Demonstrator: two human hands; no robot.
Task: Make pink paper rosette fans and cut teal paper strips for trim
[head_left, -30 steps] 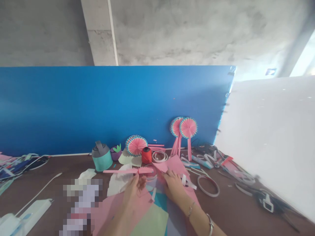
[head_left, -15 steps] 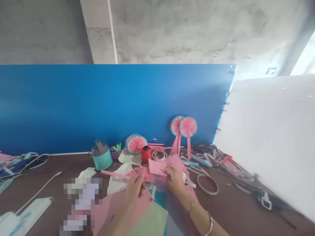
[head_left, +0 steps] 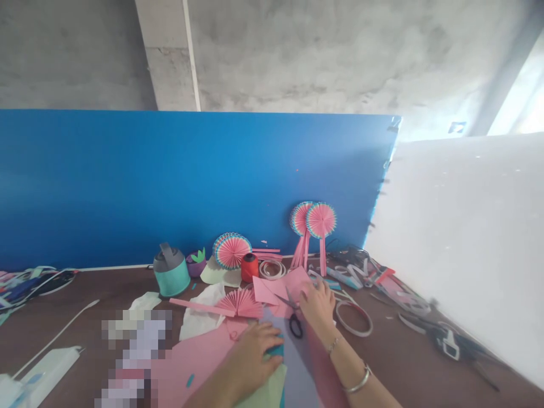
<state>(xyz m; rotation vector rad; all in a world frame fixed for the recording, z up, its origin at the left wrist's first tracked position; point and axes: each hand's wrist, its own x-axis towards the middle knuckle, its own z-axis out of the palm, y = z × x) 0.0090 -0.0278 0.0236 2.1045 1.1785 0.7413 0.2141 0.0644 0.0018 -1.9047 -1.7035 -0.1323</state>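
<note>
My left hand [head_left: 259,354] lies palm down with fingers apart over pink, blue and pale green paper sheets. Just beyond it sits a half-spread pleated pink paper fan [head_left: 242,302], with a long pink paper strip [head_left: 199,306] reaching left from it. My right hand [head_left: 318,303] reaches over a piece of pink paper [head_left: 272,289], its fingers stretched out and somewhat spread. Beside that hand, scissors with black handles [head_left: 296,327] rest on the paper, the blades pointing away from me. Whether the right fingertips touch the paper I cannot tell.
Finished round fans [head_left: 322,221] lean against the blue partition [head_left: 170,181]. Along the back stand a teal-grey container [head_left: 171,275], a purple pot [head_left: 196,264] and a red spool [head_left: 249,268]. Tape rolls [head_left: 354,318] and cables [head_left: 463,340] lie to the right.
My left hand has let go of the pleated pink fan and drawn back toward me, fingers spreading. My right hand has shifted right, and the scissors now show beside it.
</note>
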